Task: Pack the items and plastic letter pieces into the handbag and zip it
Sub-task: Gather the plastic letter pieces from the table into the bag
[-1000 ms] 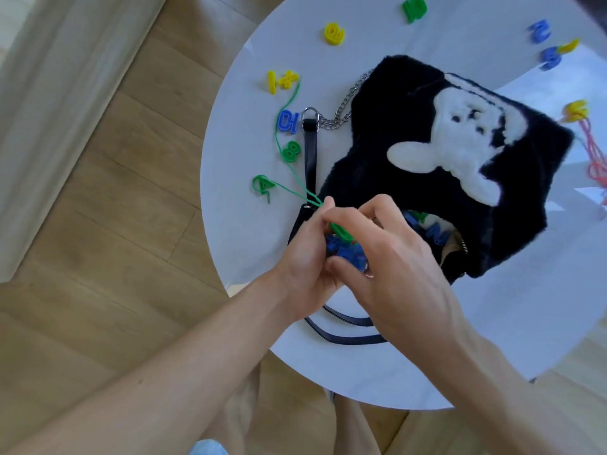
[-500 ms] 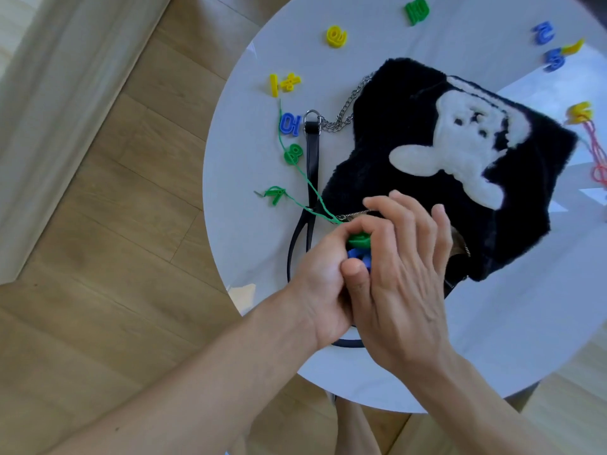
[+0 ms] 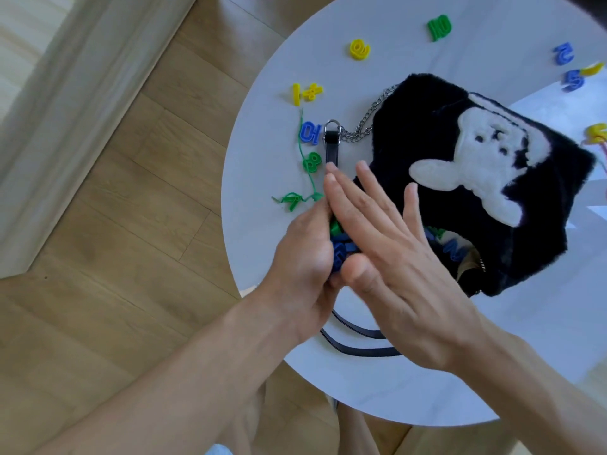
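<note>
Fingers (image 3: 371, 195) splay over fluffy black handbag (image 3: 427, 133), white-bunny-faced.

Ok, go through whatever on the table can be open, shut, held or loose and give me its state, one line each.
handbag: lying flat, zip open, pieces visible inside
left hand: closed on blue and green pieces
right hand: open, fingers spread, flat over those pieces
green cord: loose on the table, running towards the hands
strap: slack, looped near the table edge
</note>
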Motion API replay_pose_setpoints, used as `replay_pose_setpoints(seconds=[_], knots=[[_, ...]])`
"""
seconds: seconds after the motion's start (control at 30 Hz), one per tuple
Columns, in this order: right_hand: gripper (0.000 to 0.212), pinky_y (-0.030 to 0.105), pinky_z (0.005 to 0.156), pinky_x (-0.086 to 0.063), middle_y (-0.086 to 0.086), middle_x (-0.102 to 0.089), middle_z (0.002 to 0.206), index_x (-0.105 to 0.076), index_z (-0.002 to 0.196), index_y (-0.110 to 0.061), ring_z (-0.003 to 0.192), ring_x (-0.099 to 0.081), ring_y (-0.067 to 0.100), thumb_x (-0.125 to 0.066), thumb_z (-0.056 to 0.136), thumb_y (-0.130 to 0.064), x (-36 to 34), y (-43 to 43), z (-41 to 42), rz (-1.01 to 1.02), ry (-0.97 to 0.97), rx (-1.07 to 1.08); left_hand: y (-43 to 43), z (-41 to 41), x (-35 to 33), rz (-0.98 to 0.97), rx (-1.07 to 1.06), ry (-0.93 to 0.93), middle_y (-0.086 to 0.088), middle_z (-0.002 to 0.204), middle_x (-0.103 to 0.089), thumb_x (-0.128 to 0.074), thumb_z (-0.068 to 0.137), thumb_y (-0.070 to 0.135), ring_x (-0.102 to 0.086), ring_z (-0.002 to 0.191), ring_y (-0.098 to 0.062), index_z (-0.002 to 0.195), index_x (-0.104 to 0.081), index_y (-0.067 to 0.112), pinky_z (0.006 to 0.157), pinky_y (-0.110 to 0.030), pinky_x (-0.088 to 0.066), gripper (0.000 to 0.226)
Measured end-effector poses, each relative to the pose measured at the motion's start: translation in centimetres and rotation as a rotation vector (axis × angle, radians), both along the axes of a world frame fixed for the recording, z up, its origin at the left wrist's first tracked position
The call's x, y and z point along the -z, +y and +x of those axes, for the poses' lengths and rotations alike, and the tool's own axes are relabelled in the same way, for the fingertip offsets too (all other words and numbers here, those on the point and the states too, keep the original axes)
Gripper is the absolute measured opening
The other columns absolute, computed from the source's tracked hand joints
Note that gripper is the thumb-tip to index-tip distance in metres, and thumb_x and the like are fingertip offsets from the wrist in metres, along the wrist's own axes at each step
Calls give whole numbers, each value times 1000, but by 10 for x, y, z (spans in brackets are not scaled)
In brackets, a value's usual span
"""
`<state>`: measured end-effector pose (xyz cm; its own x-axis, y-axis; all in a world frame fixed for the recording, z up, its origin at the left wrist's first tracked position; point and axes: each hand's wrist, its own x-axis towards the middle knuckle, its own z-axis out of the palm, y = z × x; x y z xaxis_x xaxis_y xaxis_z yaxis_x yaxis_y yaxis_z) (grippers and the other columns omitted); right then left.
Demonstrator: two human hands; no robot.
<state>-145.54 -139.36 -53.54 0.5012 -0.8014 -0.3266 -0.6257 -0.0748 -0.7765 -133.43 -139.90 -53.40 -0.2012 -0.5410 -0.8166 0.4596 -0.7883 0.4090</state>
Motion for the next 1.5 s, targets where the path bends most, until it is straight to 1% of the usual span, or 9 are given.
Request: replay_pose_setpoints(seconds=[0.07, 0.2, 0.37, 0.57, 0.73, 0.87, 1.0, 1.1, 1.5], knots=[[95, 36, 126, -9, 8, -26, 164, -20, 160, -16, 154, -18, 16, -34, 89, -78, -1, -11, -2, 303, -295, 357, -6, 3, -7, -62, 74, 25, 4, 62, -60, -44, 102, 30, -47, 50, -8, 65, -60, 18, 39, -19, -30, 42], [73, 34, 120, -27, -12, -42, 155, -34, 153, -29, 144, -33, -1, -50, 89, 2, 12, -38, -24, 183, -321, 357, -18, 12, -23, -256, 435, 157, -3, 73, -53, -42, 103, 32, -38, 48, -9, 67, -49, 17, 39, -16, -23, 40], [33, 20, 115, -29, -8, -44, 152, -66, 116, -38, 140, -37, -2, -57, 85, -47, 28, -77, -17, 248, -44, -150, -23, 25, -45, -404, 760, 206, -5, 74, -55, -44, 102, 34, -41, 47, -6, 65, -53, 17, 41, -14, -28, 42], [17, 57, 99, -47, 22, -71, 103, -73, 88, -19, 104, -62, 43, -60, 98, -24, 25, -80, -50, 296, -71, 244, -38, 67, -52, -426, 782, 78, -1, 75, -58, -49, 96, 45, -41, 48, -8, 63, -56, 23, 41, -14, -28, 40], [22, 43, 101, -50, 6, -76, 101, -73, 84, -22, 105, -70, 19, -53, 93, -29, -21, -64, -62, 409, -242, 356, -34, 64, -6, -332, 516, -437, -14, 78, -50, -47, 102, 33, -33, 58, -23, 67, -54, 13, 46, -20, -23, 41], [23, 53, 95, -53, 13, -72, 98, -77, 89, -20, 98, -68, 34, -56, 91, -29, -43, -38, -44, 357, -286, 422, -28, 28, 14, -211, 303, -144, -3, 70, -57, -48, 101, 28, -38, 48, -13, 71, -55, 16, 39, -14, -23, 34], [14, 14, 74, -36, -6, -53, 89, -79, 88, -33, 85, -52, 15, -65, 87, -33, -52, -7, -31, -146, 175, 340, -17, -3, 20, -101, 227, 249, 4, 60, -51, -45, 102, 33, -40, 48, -7, 87, -69, 22, 38, -17, -19, 30], [11, 29, 67, -31, -1, -54, 78, -79, 88, -17, 73, -47, 19, -68, 88, -17, -54, 12, -37, -313, 346, 291, -5, -18, 19, -7, 304, 469, 5, 62, -54, -42, 101, 43, -42, 48, -4, 85, -74, 22, 41, -17, -18, 41], [10, 37, 70, -40, 2, -53, 95, -72, 87, -8, 82, -47, 19, -67, 85, 0, -57, 58, -88, -367, 414, 129, 28, -43, 13, -93, 553, 462, 8, 67, -56, -48, 99, 48, -41, 54, -7, 75, -60, 20, 42, -17, -23, 38]])
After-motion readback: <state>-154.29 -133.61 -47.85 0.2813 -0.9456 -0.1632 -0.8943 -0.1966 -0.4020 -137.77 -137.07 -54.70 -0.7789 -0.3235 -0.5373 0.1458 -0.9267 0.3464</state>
